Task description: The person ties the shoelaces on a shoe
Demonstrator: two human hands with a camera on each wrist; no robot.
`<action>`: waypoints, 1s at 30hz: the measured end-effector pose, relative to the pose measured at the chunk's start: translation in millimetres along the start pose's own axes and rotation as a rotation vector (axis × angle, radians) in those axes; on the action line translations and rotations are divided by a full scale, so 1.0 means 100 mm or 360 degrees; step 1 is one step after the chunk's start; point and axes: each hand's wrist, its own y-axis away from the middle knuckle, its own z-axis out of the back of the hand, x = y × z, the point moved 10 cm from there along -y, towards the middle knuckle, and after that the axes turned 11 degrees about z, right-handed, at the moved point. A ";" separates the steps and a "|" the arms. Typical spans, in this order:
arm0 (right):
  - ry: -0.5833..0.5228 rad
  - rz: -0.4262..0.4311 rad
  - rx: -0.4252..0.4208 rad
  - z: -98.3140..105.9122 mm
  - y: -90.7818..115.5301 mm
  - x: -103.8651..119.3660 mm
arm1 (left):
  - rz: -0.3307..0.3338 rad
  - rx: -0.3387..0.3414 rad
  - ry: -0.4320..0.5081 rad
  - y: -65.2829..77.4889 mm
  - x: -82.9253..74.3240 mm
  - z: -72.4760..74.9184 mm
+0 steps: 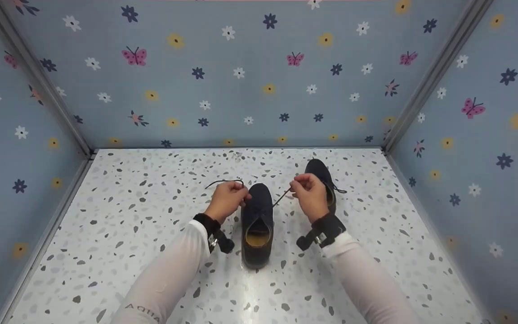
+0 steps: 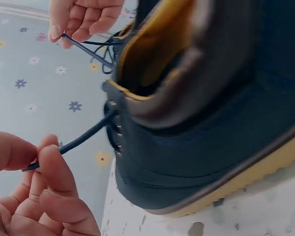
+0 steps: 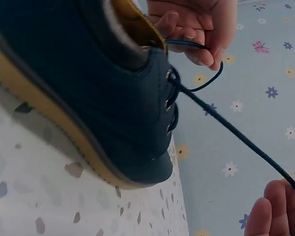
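Observation:
A dark blue shoe [image 1: 259,202] with a yellow lining stands on the speckled surface, toe pointing away. My left hand [image 1: 228,200], at the shoe's left side, pinches one shoelace [image 2: 86,136] between thumb and finger; the lace's loose end trails off to the left in the head view. To the right of the shoe, my right hand [image 1: 309,195] pinches the other shoelace [image 3: 236,132], drawn out straight from the eyelets. Both laces leave the top of the shoe in opposite directions. In the right wrist view the right hand's fingers [image 3: 280,209] show only partly at the lower corner.
A second dark shoe [image 1: 317,167] stands behind my right hand, partly hidden by it, with its lace [image 1: 340,191] sticking out to the right. Blue panels with flowers and butterflies [image 1: 250,81] wall the white speckled surface [image 1: 128,252] at the back and both sides.

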 end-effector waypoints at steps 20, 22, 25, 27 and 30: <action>-0.0412 -0.0339 0.0054 -0.12 -0.33 0.15 | -0.0163 0.0049 0.0011 0.03 -0.36 0.02; -0.0255 -0.0303 0.0179 -0.16 -0.34 0.21 | -0.0189 0.0061 -0.0001 0.04 -0.39 0.01; 0.0029 -0.0271 0.0360 -0.21 -0.36 0.28 | -0.0226 0.0072 -0.0024 0.05 -0.43 -0.01; 0.0209 -0.0240 0.0455 -0.23 -0.36 0.31 | -0.0249 0.0073 -0.0049 0.05 -0.45 -0.01; 0.0289 -0.0216 0.0496 -0.22 -0.39 0.34 | -0.0259 0.0069 -0.0073 0.05 -0.47 -0.02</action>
